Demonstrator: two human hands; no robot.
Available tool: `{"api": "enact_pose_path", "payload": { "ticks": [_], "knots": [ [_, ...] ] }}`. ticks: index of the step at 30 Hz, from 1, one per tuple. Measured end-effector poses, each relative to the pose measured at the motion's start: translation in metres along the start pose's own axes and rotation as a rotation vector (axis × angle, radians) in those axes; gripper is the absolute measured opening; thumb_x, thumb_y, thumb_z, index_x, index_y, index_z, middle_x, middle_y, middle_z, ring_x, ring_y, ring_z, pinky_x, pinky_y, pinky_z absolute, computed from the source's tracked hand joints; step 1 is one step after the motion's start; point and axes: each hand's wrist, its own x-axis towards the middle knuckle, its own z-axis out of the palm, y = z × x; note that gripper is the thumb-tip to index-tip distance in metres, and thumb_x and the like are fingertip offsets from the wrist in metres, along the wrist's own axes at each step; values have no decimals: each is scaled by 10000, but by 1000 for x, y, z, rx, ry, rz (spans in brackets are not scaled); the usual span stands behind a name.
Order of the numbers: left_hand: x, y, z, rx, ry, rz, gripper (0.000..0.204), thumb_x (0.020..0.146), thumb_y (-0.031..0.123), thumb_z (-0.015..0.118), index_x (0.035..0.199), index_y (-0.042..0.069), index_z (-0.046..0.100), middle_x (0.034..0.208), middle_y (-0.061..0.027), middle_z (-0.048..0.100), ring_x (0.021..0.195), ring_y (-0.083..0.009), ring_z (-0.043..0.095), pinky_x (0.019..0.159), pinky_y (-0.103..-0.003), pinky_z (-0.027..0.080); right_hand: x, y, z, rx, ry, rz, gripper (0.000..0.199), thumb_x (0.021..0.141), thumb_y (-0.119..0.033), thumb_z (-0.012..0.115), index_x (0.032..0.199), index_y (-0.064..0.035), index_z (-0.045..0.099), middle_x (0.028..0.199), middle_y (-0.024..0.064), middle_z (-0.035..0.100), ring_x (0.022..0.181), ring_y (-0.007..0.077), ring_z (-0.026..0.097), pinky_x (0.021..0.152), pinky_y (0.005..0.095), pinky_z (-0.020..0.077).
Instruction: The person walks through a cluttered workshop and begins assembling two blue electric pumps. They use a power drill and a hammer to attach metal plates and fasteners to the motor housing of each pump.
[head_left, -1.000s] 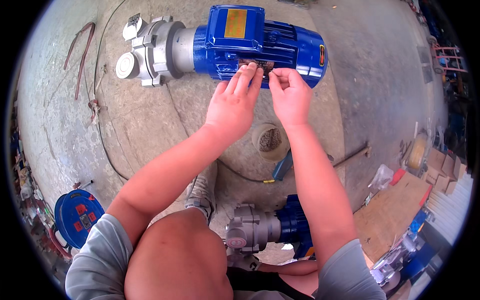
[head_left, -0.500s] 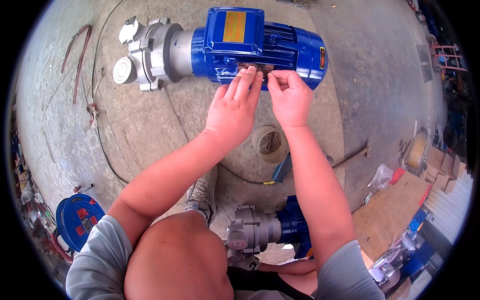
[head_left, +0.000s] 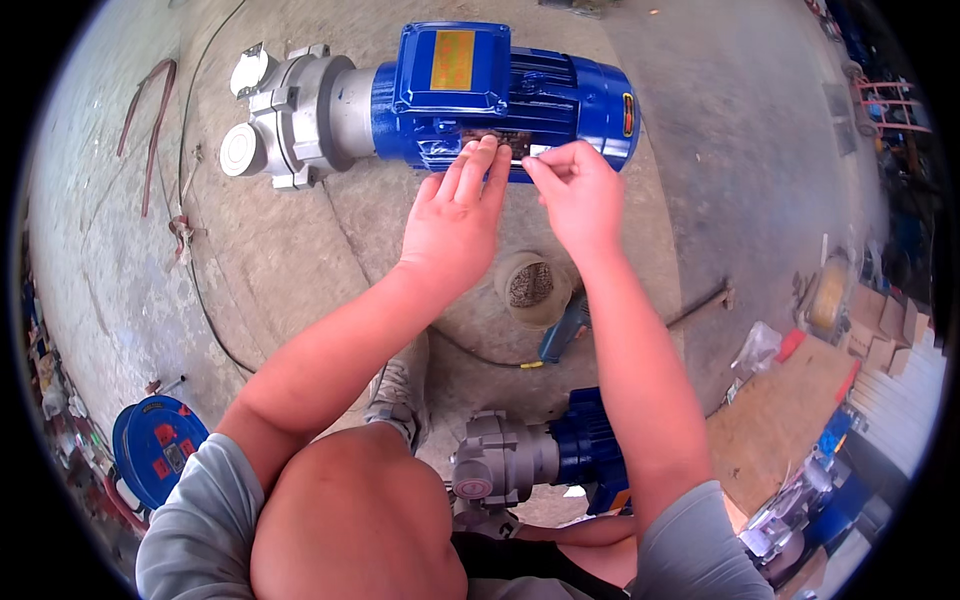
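A blue electric motor [head_left: 545, 95] with a grey pump body [head_left: 300, 115] lies on the floor ahead of me. On its near side sits a dark metal nameplate [head_left: 515, 142], partly under my fingers. My left hand [head_left: 450, 225] is open, its fingers stretched out and their tips resting on the plate. At the plate's right end my right hand [head_left: 582, 195] is closed in a pinch of thumb and forefinger. What lies between those fingertips is too small to make out. A little pale shine shows beside them.
Below my hands stands a round tub [head_left: 530, 290] of small grey pieces, with a blue power tool [head_left: 565, 330] and its cable beside it. A second motor pump [head_left: 510, 460] is close to my legs. A blue cable reel [head_left: 155, 450] stands left, a cardboard-covered surface [head_left: 785, 420] right.
The motor sits slightly further left in the picture, as does most of the scene. My right fingertips have shifted a little down at the plate's end, where a pale patch now shows.
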Motion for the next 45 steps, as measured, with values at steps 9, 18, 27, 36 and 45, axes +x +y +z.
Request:
{"api": "enact_pose_path", "payload": {
  "ticks": [9, 18, 27, 36, 45],
  "knots": [
    [4, 4, -5, 74, 27, -10, 876, 882, -9, 639, 1722, 106, 417, 1739, -97, 431, 1562, -280, 480, 1161, -445, 469, -83, 204, -259, -318, 600, 303, 341, 987, -329, 853, 1088, -14, 770, 897, 75, 801, 786, 153, 736, 727, 373, 606],
    [2, -1, -12, 46, 40, 34, 867, 862, -67, 587, 1704, 91, 449, 1683, -122, 479, 1522, -314, 511, 1157, -468, 471, -146, 330, -303, -265, 349, 1162, 523, 1000, -421, 818, 1131, 71, 700, 932, 141, 718, 615, 245, 642, 536, 399, 533],
    [1, -7, -13, 33, -24, 41, 928, 835, -48, 643, 1718, 104, 404, 1699, -97, 431, 1511, -281, 504, 1134, -438, 461, -158, 355, -372, 25, 594, 1154, 327, 966, -343, 716, 905, -52, 578, 739, 77, 526, 578, 244, 539, 510, 429, 456],
    [-1, -9, -5, 20, 17, 53, 911, 851, -33, 647, 1718, 73, 388, 1737, -85, 397, 1557, -253, 467, 1132, -425, 459, -160, 211, -358, -164, 438, 337, 336, 1182, -377, 581, 1144, -43, 585, 678, 13, 517, 564, 153, 528, 526, 358, 447],
    [-5, -13, 2, 73, 69, 73, 846, 882, 8, 627, 1700, 31, 415, 1772, -69, 378, 1605, -216, 421, 1182, -408, 424, -54, 49, -179, -625, -194, -507, 344, 955, -375, 851, 1000, -89, 666, 799, 124, 696, 716, 356, 704, 625, 440, 547]
  ]
}}
